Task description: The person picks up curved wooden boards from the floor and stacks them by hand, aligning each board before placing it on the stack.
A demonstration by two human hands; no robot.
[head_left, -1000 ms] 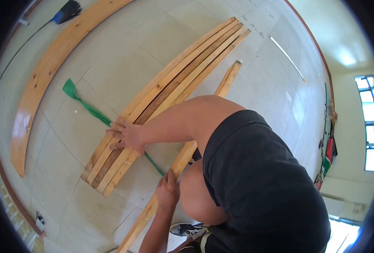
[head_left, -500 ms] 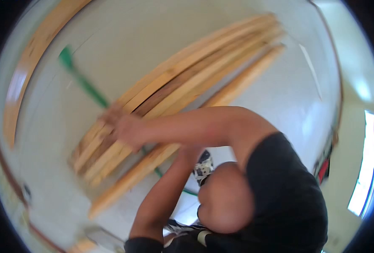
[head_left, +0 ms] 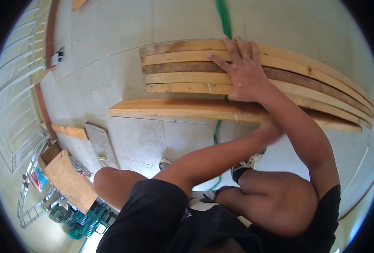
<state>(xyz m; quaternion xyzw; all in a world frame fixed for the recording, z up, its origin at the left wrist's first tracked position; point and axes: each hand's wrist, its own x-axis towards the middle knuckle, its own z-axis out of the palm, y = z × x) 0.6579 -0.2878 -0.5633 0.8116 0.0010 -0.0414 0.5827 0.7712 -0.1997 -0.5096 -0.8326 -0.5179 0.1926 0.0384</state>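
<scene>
My right hand [head_left: 247,74] lies with fingers spread across a row of several wooden planks [head_left: 174,78], placed side by side on the floor. One of these planks is darker brown. Nearer to me, a single separate plank [head_left: 166,108] runs alongside the row with a narrow gap between. My left hand [head_left: 274,130] is at the near side of that single plank, partly covered by my right forearm; its fingers are hidden. A green strap [head_left: 223,17] passes under the planks, showing beyond them and again on my side between the plank and my feet.
On the left, a grey slab [head_left: 100,141] and a short wood piece [head_left: 69,131] lie on the tiled floor. A wooden board [head_left: 71,181] rests near green dumbbells [head_left: 83,221]. White metal railings [head_left: 16,92] stand at the far left.
My view has turned, so the planks now run nearly level across it. My right hand, blurred near the strap before, now lies spread on the planks.
</scene>
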